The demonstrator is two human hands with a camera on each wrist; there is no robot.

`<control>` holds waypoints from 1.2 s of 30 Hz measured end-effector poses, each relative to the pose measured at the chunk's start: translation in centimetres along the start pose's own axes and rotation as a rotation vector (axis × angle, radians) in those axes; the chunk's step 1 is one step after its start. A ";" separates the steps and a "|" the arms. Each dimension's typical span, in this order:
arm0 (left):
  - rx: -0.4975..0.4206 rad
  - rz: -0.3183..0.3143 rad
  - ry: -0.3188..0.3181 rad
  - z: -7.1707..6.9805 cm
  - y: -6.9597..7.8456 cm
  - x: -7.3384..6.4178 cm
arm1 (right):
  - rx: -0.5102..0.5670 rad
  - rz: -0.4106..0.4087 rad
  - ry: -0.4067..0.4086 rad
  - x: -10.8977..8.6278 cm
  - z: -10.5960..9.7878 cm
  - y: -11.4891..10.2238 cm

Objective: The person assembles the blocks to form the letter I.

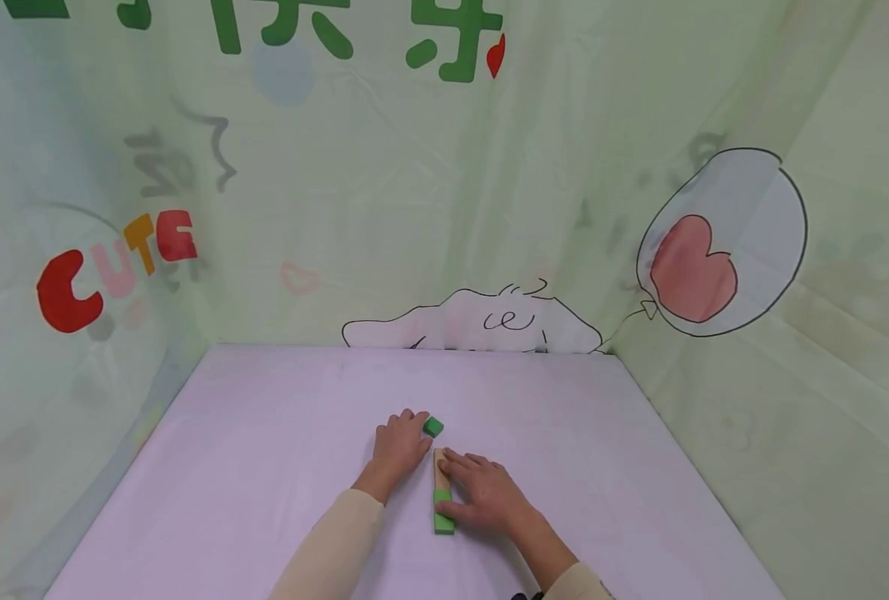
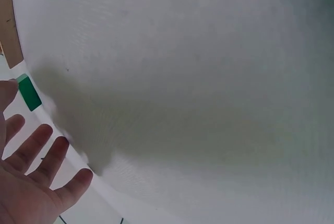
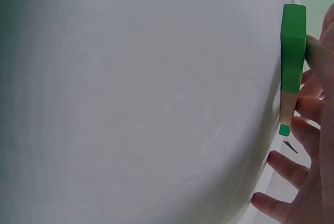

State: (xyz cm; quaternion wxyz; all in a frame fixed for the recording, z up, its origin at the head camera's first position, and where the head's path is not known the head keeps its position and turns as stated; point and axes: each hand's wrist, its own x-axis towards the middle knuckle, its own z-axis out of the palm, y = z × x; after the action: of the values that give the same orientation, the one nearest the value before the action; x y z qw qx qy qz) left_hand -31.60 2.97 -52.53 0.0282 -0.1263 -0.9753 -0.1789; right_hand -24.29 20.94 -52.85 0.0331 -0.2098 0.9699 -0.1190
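Observation:
My left hand (image 1: 402, 444) lies beside a small green block (image 1: 433, 427), its index fingertip right at the block's left edge. The left wrist view shows that hand's fingers spread, with one fingertip close to the green block (image 2: 30, 92). Nearer to me, a narrow wooden piece has a bare wood far part (image 1: 439, 471) and a green near part (image 1: 444, 525). My right hand (image 1: 489, 493) rests along its right side, fingertips on the wood and thumb over the green. Seen from the right wrist, the thumb touches the green part (image 3: 294, 51) and the fingers are loosely extended.
A pale cloth covers the table (image 1: 264, 433). Behind and at both sides hang printed curtains (image 1: 384, 192) with a balloon drawing (image 1: 721, 242) and coloured letters (image 1: 69, 292). The table's far edge meets the back curtain.

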 end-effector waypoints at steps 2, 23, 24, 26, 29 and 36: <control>0.011 0.000 -0.008 0.1 0.1 0.1 | 0.001 0.000 0.001 0.0 0.0 0.1; 0.037 0.016 0.000 0.6 1.1 0.7 | 0.005 0.024 -0.017 -0.1 -0.1 0.2; 0.039 0.013 -0.002 0.7 1.1 0.8 | 0.003 0.026 -0.018 -0.1 -0.1 0.2; 0.039 0.010 0.001 0.8 1.1 0.9 | 0.001 0.028 -0.018 -0.2 -0.1 0.2; 0.045 0.014 0.014 1.0 1.2 1.1 | 0.000 0.033 -0.018 -0.2 -0.2 0.2; 0.077 0.008 0.029 1.2 1.3 1.2 | 0.015 0.018 -0.022 -0.2 -0.2 0.1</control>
State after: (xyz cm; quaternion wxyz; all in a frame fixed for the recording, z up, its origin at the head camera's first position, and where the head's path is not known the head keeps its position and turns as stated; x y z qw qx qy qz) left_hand -32.48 4.87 -53.11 0.0477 -0.1267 -0.9804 -0.1430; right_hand -24.21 21.13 -52.70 0.0464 -0.2021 0.9704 -0.1238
